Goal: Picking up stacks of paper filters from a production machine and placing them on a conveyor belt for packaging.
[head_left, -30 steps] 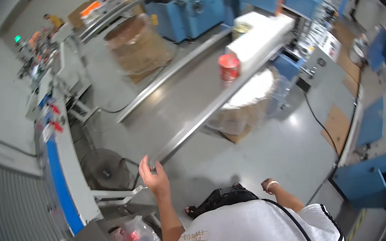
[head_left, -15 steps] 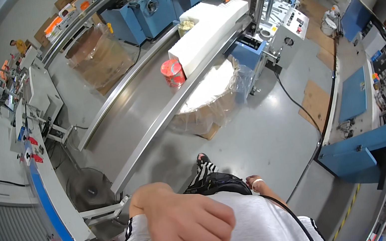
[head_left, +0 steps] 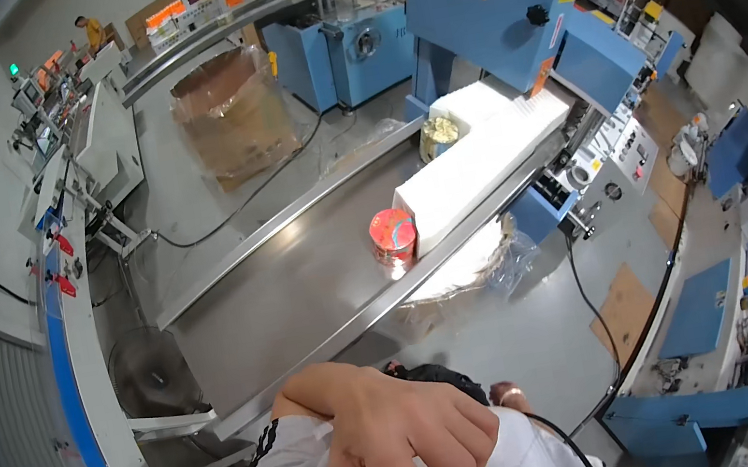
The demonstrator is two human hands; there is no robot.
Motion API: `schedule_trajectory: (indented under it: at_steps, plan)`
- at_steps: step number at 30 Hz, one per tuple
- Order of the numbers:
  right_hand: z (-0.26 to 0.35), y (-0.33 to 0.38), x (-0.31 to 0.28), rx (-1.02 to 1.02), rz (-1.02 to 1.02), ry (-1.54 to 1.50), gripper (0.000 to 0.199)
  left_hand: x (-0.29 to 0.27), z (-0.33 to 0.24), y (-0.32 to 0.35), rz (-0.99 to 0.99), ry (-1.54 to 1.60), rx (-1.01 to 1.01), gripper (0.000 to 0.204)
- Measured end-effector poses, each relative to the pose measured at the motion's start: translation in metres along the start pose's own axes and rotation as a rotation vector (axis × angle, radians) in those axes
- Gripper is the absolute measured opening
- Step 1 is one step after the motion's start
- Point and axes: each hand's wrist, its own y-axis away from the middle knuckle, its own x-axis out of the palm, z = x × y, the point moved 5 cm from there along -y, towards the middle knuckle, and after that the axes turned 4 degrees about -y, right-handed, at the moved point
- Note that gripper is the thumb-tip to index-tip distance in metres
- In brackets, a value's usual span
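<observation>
My left hand is raised in front of my chest, its fingers loosely bent and apart with nothing seen in them. Down at my side, my right hand is small and partly hidden by my shirt, so its fingers do not show clearly. Beyond the left hand, a steel table with raised rails slopes away to the right. A red round tin stands on it, beside the near end of a long white block. Behind that block sits a container with gold-coloured contents. Neither hand touches these.
A blue machine rises over the table's far end. A plastic-lined carton stands beyond the table, and a cable lies on the floor to the right. Far back left is a person in yellow. A blue-edged bench runs along the left.
The table, tin and machine now appear nearer and farther right in view. My left hand has shifted right in the picture, and my foot is no longer visible.
</observation>
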Motion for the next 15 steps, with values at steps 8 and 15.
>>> schedule_trajectory:
  at_steps: [8, 15]
  plan:
    - [0.020, -0.005, -0.199, 0.216, -0.185, -0.924, 0.030, -0.046, 0.011, -0.003, -0.003, -0.155, -0.101, 0.019]
    - [0.127, 0.030, -0.387, -0.527, -0.039, -0.745, 0.032, -0.062, 0.029, -0.010, -0.039, -0.097, -0.171, 0.012]
